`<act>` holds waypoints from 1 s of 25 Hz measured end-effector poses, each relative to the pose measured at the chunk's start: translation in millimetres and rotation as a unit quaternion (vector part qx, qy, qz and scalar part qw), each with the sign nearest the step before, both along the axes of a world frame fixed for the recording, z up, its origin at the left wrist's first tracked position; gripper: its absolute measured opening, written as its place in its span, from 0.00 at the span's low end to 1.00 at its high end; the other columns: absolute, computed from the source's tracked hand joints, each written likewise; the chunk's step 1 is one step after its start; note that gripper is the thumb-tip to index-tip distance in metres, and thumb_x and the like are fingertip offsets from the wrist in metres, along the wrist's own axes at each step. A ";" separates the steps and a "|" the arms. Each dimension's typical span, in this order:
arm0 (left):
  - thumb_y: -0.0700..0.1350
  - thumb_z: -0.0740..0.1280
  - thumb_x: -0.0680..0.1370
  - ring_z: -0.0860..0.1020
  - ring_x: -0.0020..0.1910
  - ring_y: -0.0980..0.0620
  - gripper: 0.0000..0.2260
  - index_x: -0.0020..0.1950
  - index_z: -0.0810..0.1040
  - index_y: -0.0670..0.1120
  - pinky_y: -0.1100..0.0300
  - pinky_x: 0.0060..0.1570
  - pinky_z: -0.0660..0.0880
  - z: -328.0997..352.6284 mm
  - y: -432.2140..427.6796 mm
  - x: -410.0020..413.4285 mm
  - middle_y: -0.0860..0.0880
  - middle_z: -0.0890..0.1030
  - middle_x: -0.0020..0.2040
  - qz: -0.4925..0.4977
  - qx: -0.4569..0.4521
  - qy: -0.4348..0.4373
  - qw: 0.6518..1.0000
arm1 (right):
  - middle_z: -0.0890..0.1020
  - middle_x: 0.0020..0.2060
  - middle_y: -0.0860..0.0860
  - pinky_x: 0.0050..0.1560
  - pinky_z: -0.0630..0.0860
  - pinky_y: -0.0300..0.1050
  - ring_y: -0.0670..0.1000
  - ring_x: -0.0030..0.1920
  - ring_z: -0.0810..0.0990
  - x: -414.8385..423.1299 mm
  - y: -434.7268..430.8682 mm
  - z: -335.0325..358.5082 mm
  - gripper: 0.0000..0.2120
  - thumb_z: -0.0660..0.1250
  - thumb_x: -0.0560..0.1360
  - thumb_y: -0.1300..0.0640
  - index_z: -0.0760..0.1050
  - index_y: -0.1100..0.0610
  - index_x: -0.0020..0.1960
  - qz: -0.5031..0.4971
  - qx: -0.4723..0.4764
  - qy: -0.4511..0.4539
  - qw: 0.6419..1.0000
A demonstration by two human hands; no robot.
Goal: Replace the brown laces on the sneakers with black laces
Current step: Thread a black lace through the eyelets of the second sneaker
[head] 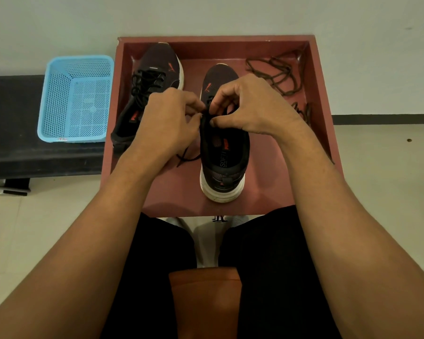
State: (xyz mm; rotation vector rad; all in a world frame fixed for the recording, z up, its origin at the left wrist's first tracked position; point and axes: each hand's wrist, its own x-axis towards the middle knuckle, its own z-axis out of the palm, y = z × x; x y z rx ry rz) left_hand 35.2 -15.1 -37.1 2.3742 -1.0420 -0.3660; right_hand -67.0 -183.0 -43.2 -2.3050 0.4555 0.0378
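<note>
Two dark sneakers with white soles stand in a red-brown tray (323, 94). The left sneaker (154, 69) carries a black lace through its eyelets. The right sneaker (224, 148) stands heel toward me. Over its tongue my left hand (171, 116) and my right hand (250, 106) meet, fingertips pinched on a black lace (207, 104). A loose end of black lace (186, 157) trails on the tray floor beside this shoe. The brown laces (277, 72) lie heaped in the tray's far right corner.
A light blue mesh basket (76, 99) sits on a dark bench (12, 133) left of the tray. A pen (12, 192) lies on the pale floor below the bench. My knees in black trousers are under the tray's near edge.
</note>
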 end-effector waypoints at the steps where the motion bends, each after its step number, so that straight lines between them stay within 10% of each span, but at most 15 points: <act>1: 0.44 0.71 0.80 0.79 0.42 0.60 0.08 0.57 0.87 0.50 0.66 0.50 0.74 -0.4 -0.7 0.1 0.53 0.86 0.45 0.002 -0.007 -0.005 1.000 | 0.87 0.42 0.42 0.44 0.78 0.35 0.41 0.41 0.83 -0.1 -0.3 0.0 0.09 0.81 0.71 0.53 0.87 0.48 0.50 0.000 0.004 -0.001 1.000; 9: 0.51 0.70 0.79 0.81 0.40 0.41 0.08 0.39 0.80 0.55 0.51 0.42 0.79 -12.3 3.6 6.5 0.45 0.81 0.40 -0.033 0.140 0.001 0.990 | 0.86 0.42 0.42 0.50 0.79 0.34 0.38 0.43 0.83 -0.7 1.0 0.2 0.10 0.79 0.72 0.60 0.86 0.50 0.51 0.008 0.018 -0.003 1.000; 20: 0.46 0.71 0.79 0.82 0.44 0.58 0.06 0.54 0.86 0.54 0.63 0.50 0.75 -4.3 2.6 4.8 0.56 0.85 0.44 0.017 0.011 0.055 0.998 | 0.81 0.42 0.45 0.45 0.79 0.43 0.43 0.39 0.77 -11.1 -14.1 -5.0 0.12 0.80 0.68 0.55 0.79 0.49 0.48 -0.101 -0.006 -0.006 0.995; 25: 0.41 0.71 0.80 0.79 0.32 0.63 0.07 0.55 0.86 0.52 0.69 0.36 0.75 -7.1 1.0 5.5 0.51 0.86 0.42 0.028 0.005 0.113 0.993 | 0.83 0.39 0.48 0.47 0.86 0.54 0.46 0.37 0.81 -11.3 -10.8 -4.2 0.11 0.79 0.68 0.56 0.80 0.52 0.47 -0.134 0.017 0.006 0.991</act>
